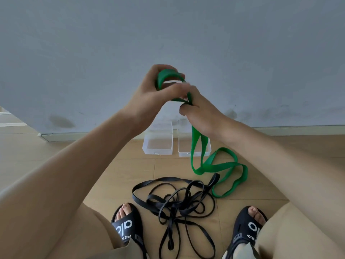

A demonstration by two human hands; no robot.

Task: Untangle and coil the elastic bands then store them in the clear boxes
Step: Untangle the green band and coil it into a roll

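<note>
My left hand (158,90) and right hand (199,109) pinched the green band (220,165) above tan floor tiles (112,174), near the grey wall (168,34).

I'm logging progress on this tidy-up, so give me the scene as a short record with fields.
left hand: grips coiled turns of the green band
right hand: pinches the same band just below the coil
green band: rest hangs down, loose loops on the floor
black bands: tangled heap on the floor between the feet, untouched
clear boxes: two, side by side by the wall, nothing inside
progress: coiling under way, nothing stored
</note>
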